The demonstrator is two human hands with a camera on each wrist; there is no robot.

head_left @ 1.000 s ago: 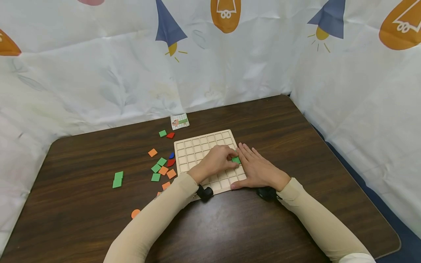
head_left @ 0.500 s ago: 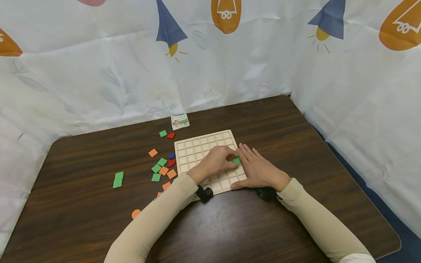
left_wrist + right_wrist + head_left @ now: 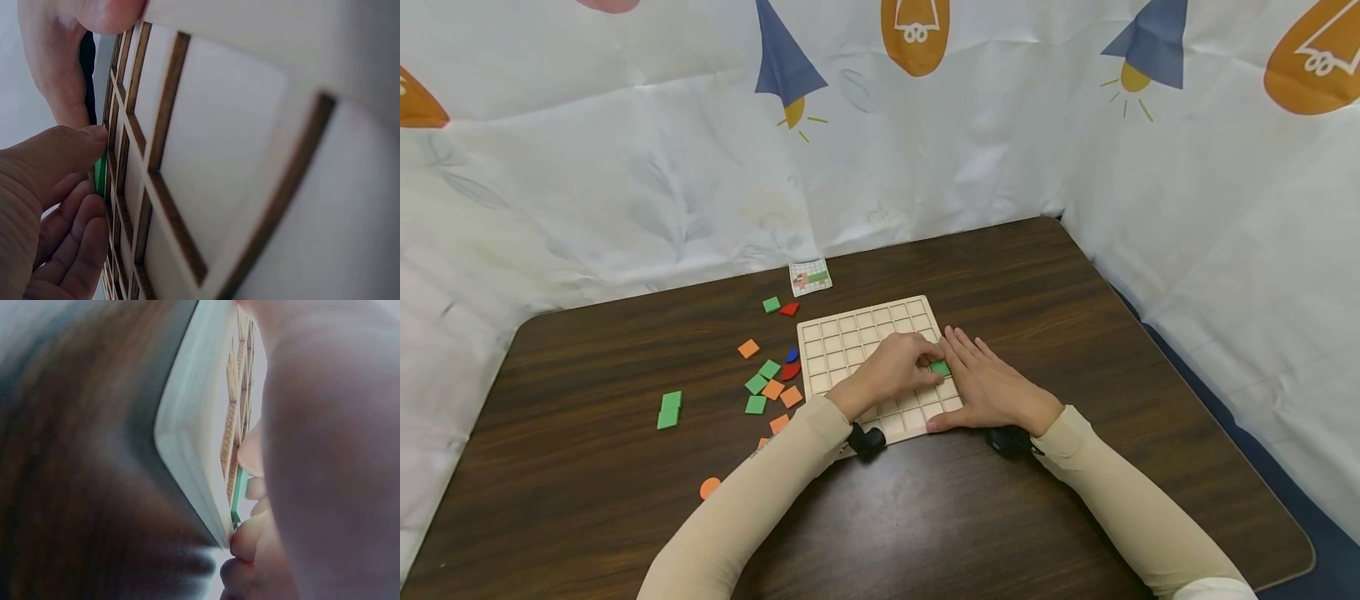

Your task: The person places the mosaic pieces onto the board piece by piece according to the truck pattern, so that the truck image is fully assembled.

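Note:
A pale wooden grid board [image 3: 859, 326] lies on the dark table. Above its right part, my left hand [image 3: 887, 373] has thumb and fingers curled about a green square tile [image 3: 940, 367] near the right edge. In the left wrist view, a sliver of the green tile [image 3: 100, 172] shows between thumb and fingers at the grid. My right hand [image 3: 988, 387] rests along the board's right edge, fingers straight and thumb at the near corner. From the right wrist, the green tile [image 3: 240, 494] appears standing against the grid's ribs, partly covered by fingers.
Left of the board lie several green tiles [image 3: 756, 405] and orange tiles [image 3: 748, 348], red pieces [image 3: 789, 309] and a blue piece [image 3: 792, 355]. Two green tiles [image 3: 669, 410] lie farther left. An orange disc [image 3: 709, 487] is beside the left sleeve. A pattern card [image 3: 810, 277] sits behind.

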